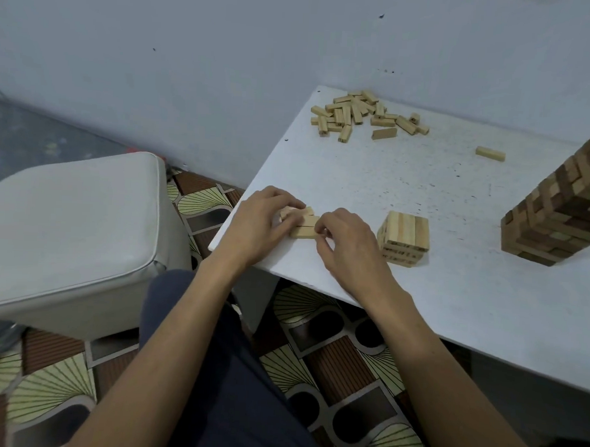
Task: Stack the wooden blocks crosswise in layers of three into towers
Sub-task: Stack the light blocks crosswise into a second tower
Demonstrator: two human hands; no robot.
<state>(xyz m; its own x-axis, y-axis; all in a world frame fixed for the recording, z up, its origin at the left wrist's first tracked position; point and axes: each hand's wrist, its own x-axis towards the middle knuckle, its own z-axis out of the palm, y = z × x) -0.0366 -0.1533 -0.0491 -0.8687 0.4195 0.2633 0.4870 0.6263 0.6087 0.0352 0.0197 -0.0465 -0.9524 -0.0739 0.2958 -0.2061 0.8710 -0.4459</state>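
Note:
A few pale wooden blocks (303,225) lie side by side flat on the white table (373,179) near its front left corner. My left hand (261,222) covers their left ends, fingers curled over the blocks. From the right, my right hand (346,246) pinches the blocks' ends with its fingertips. A short pale tower (404,241) of crosswise layers stands just right of my right hand. Several loose pale blocks (362,114) lie in a pile at the table's far edge, and a single block (490,153) lies apart to the right.
A tall tower of mixed dark and light blocks (565,201) stands at the right edge of view. A white padded stool (73,227) sits left of the table. The table's left corner lies right beside my left hand. Patterned floor shows below.

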